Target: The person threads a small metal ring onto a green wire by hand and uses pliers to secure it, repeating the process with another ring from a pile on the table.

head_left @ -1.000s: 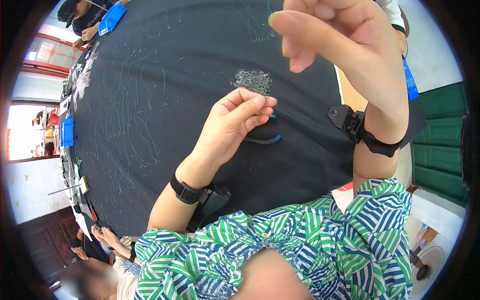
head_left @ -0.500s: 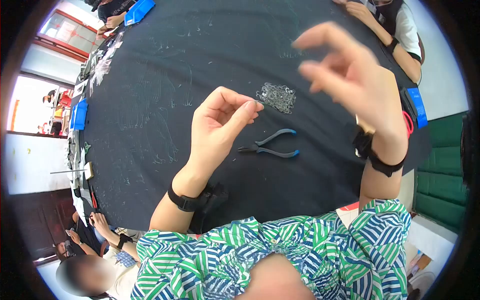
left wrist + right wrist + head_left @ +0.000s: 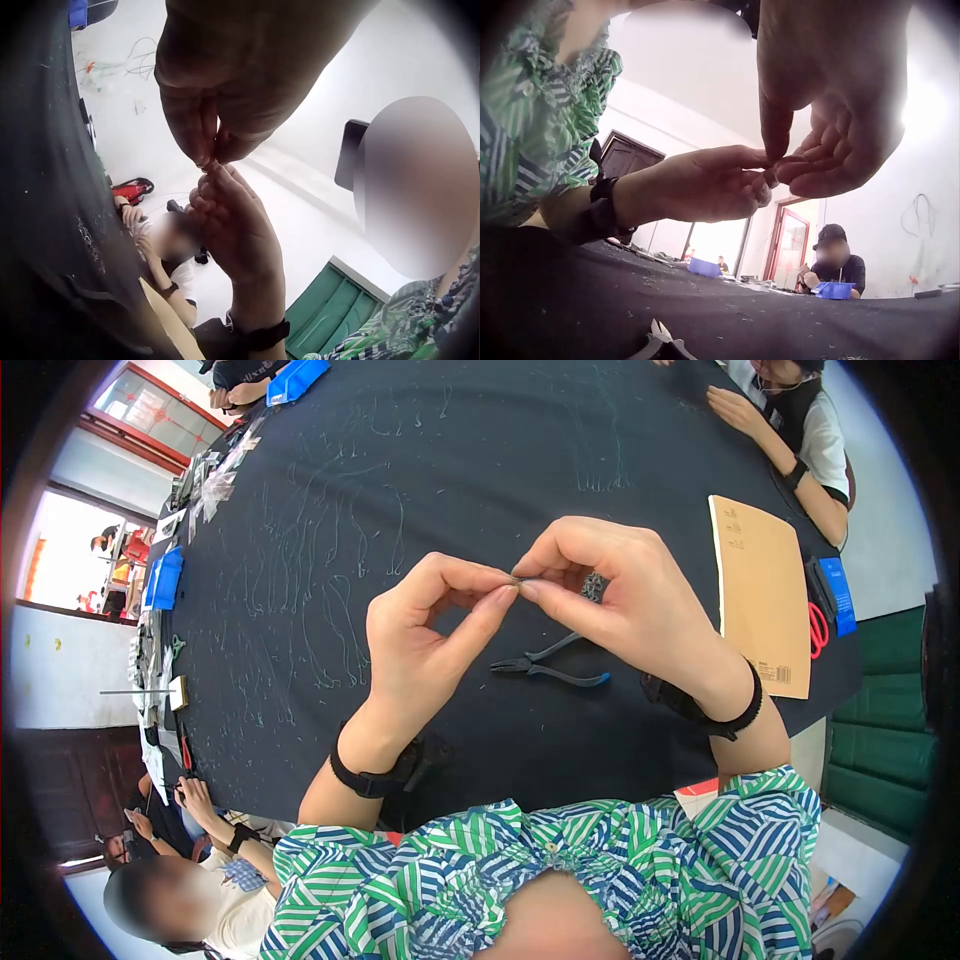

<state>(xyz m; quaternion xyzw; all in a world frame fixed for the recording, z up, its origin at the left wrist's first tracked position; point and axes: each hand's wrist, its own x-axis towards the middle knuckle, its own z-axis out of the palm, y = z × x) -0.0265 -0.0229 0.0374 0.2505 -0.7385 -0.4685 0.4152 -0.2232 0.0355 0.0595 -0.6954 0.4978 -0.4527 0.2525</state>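
Note:
In the head view the left hand and the right hand meet at their fingertips above the dark cloth. Thumb and index finger of each pinch a tiny dark piece, too small to make out. Behind the right fingers a pile of small metal loops is partly hidden. Below the hands lie pliers with blue-tipped handles, one handle partly covered by the right hand. Both wrist views show the fingertips together: left hand above right hand, and right hand beside left hand.
Thin green threads lie across the black cloth on the left. At the right are a brown paper pad, red-handled scissors and a blue packet. Blue trays stand along the far-left edge; other people sit around the table.
The right hand has come down and left from its raised place to meet the left fingertips. The left hand stays pinched. The paper pad has come into fuller view.

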